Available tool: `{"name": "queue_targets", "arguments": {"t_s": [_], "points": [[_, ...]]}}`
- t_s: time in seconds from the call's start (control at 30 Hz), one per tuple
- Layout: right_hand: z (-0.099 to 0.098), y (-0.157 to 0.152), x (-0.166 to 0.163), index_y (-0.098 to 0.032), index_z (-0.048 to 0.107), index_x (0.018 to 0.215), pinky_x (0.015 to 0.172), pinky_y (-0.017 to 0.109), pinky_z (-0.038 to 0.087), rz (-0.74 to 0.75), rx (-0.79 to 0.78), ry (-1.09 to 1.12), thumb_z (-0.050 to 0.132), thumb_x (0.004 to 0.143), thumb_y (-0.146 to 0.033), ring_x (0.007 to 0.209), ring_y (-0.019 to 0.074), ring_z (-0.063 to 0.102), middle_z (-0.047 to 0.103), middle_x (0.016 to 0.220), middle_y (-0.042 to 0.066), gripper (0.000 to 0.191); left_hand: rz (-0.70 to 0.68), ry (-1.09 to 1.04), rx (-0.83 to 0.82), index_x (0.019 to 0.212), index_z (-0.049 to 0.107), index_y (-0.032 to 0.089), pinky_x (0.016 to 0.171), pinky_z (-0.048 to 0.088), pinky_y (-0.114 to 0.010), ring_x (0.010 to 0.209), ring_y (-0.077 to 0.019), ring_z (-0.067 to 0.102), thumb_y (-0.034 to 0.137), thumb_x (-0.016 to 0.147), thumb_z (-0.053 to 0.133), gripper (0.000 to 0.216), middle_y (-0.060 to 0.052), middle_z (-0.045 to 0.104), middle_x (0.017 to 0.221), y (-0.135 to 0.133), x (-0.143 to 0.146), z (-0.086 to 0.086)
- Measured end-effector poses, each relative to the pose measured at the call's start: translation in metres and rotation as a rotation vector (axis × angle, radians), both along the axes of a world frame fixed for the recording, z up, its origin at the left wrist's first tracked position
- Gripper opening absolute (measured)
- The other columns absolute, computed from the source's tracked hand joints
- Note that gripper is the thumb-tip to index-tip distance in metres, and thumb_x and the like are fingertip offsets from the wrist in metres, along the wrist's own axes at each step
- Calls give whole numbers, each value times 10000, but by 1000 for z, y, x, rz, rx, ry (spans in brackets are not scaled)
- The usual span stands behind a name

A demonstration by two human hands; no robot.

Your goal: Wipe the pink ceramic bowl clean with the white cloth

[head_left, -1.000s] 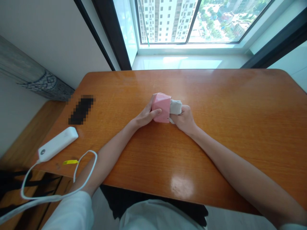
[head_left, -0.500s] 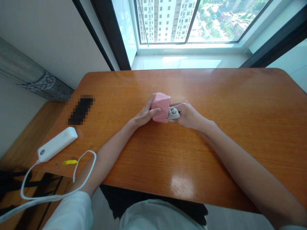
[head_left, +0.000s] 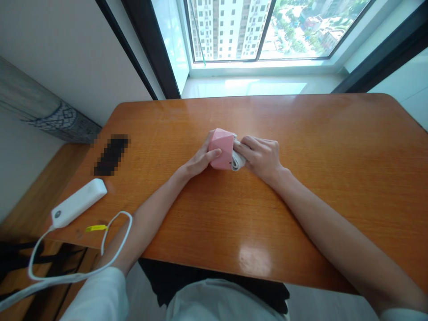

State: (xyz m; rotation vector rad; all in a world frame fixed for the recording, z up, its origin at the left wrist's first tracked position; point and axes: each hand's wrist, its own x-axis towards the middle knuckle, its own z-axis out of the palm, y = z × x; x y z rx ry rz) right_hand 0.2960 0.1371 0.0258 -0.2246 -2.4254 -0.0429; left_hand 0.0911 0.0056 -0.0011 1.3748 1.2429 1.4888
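A pink faceted box [head_left: 221,149] lies tipped on its side above the table, its open end facing right. My left hand [head_left: 204,156] is closed around its left side, thumb on the near face. Out of the open end sticks a white rolled bundle [head_left: 238,161], which looks like folded cloth, its coiled edge turned toward me. My right hand [head_left: 262,156] is closed at the bundle, its fingers at the box's mouth and partly hiding the bundle. How deep the bundle goes into the box is hidden.
On the left of the brown wooden table [head_left: 214,223] lie a white power strip [head_left: 79,203] with a white cord [head_left: 115,261], a yellow tag [head_left: 96,228] and a blurred-out dark object [head_left: 111,155]. A window [head_left: 264,31] stands beyond the far edge.
My right hand has turned, its fingers now over the top of the bundle at the box's mouth. The white bundle has shifted slightly left and down; my left hand keeps its hold.
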Motion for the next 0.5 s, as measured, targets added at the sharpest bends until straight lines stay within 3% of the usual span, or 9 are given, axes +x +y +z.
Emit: {"name": "queue_targets", "arguments": {"t_s": [0.13,0.5], "points": [[-5,-3,-2,-269,858,1163,563,331,316,4,40,119,513,1144,-270,630,128,564,721,765,22,346,14,39,5,1537,544,256,1212,471,-541,1335,-384,616,873,858,738,937,-137,656,1412,-2,4,4],[-13,-7,-3,-259,887,1180,582,310,391,126,-174,198,532,1134,-323,615,127,591,747,802,48,364,5,68,-16,1561,519,238,1093,522,-501,1159,-338,656,933,802,744,1053,-126,678,1319,0,2,-1]]}}
